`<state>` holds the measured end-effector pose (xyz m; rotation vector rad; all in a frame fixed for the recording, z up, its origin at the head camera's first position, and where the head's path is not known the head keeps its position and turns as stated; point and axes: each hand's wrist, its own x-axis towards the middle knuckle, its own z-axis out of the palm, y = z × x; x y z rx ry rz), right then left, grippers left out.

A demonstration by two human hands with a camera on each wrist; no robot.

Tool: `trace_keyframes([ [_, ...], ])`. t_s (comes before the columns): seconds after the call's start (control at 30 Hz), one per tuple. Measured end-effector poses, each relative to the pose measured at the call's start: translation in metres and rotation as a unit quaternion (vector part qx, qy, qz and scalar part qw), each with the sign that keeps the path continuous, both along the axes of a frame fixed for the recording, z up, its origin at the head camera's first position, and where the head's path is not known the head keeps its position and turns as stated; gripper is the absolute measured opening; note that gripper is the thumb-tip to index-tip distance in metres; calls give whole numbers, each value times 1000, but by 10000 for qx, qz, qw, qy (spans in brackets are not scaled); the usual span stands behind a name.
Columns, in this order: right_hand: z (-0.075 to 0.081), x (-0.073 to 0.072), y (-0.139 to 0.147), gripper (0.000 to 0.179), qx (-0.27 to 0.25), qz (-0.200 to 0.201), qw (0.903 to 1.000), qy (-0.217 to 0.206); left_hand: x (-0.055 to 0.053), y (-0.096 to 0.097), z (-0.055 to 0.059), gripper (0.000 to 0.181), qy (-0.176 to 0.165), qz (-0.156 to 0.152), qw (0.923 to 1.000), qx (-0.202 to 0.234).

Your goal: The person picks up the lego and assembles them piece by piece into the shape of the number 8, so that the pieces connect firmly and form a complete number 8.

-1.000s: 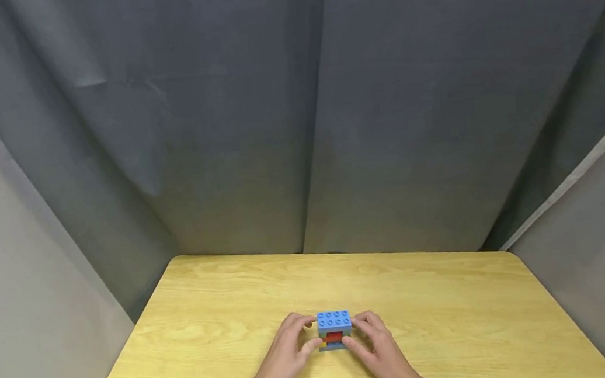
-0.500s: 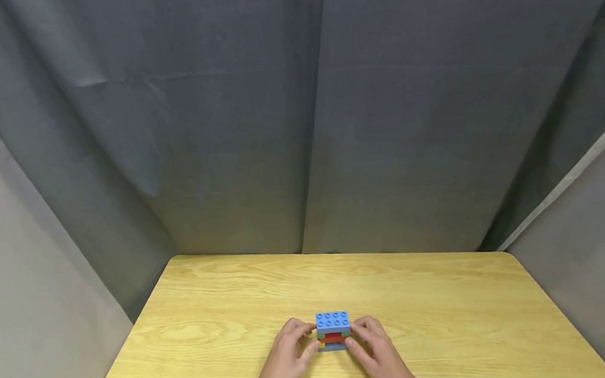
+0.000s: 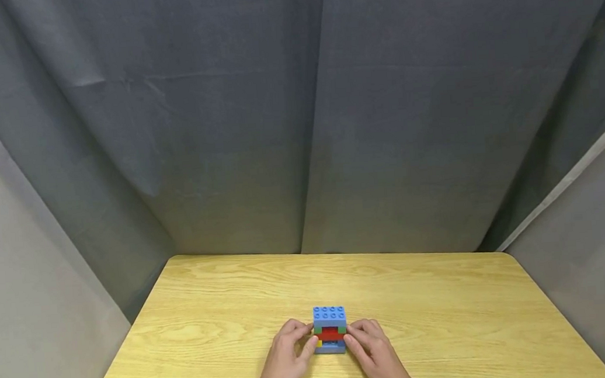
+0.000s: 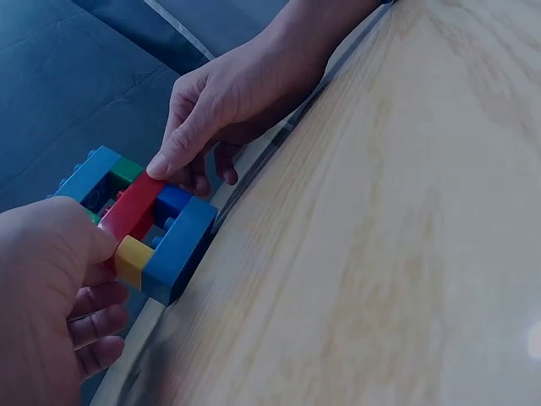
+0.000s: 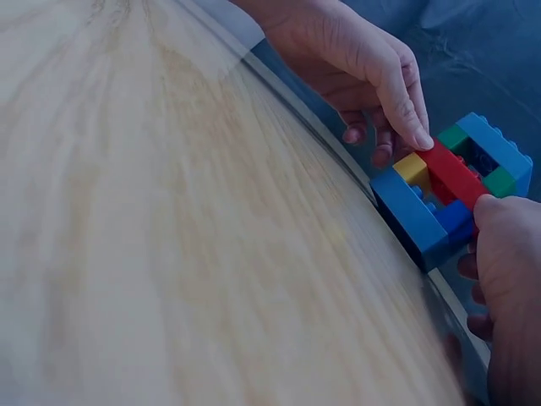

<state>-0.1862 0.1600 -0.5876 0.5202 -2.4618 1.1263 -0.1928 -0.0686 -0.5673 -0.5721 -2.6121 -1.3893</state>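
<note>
A stack of toy building bricks stands near the table's front, between both hands. In the left wrist view its lower blue brick carries a yellow brick and a small dark blue brick. Across these lies a red brick. Small green bricks sit above it, and a studded blue brick tops the stack. My left hand grips the left end, thumb on the red brick. My right hand grips the opposite end likewise. Some fingertips are hidden behind the stack.
The wood-grain table spreads around the stack. Behind it hangs a dark grey curtain. Pale panels stand at the left and right sides.
The stack has shifted slightly left, and its top now leans farther away, so more of its front with the green bricks shows. Both hands have kept their grip and moved slightly with it.
</note>
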Motion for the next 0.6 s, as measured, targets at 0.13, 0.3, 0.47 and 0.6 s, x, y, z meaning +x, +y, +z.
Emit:
trace_keyframes([
  [0.13, 1, 0, -3, 27, 25, -252, 9996, 131, 0, 2, -1, 38, 37, 66, 9999, 117],
  [0.3, 3, 1, -8, 19, 15, -524, 9978, 408, 1, 5, -3, 34, 169, 212, 9993, 259],
  [0.47, 5, 1, -12, 16, -43, -675, 9971, 363, 1, 7, -4, 25, 416, 384, 9977, 375],
  [0.6, 5, 2, -13, 16, -58, -782, 9965, 284, 0, 8, -4, 19, 462, 504, 9967, 439],
])
